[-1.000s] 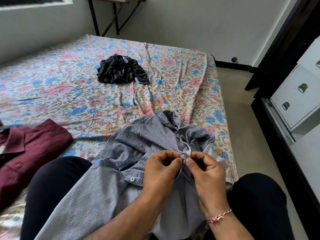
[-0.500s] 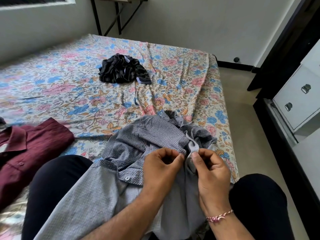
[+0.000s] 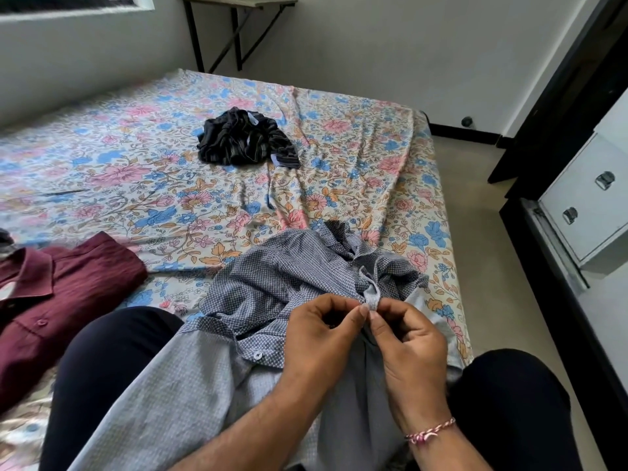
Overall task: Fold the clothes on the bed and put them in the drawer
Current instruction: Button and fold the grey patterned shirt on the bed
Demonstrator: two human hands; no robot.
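The grey checked shirt [image 3: 272,290] lies across the person's lap and the bed [image 3: 170,185] edge. The left hand [image 3: 323,338] and right hand [image 3: 407,345] pinch its placket between thumb and fingers [image 3: 362,312], apparently buttoning. Keep both edges aligned and taut before folding.

Folded shirt [image 3: 64,300] left of checked shirt [image 3: 272,287]

1. The shirt [image 3: 272,280] at the near edge of the bed is matt woven cloth with a fine blue-grey check; its inside is paler and plainer.
2. Its button [image 3: 257,355] looks like smooth plastic.
3. The maroon shirt [image 3: 61,300] is matt, finely ribbed cloth.
4. The bedsheet [image 3: 136,185] is smooth flowered cotton-like cloth.
5. The drawer [image 3: 584,212] front is matt white, its handles [image 3: 605,180] shiny metal.
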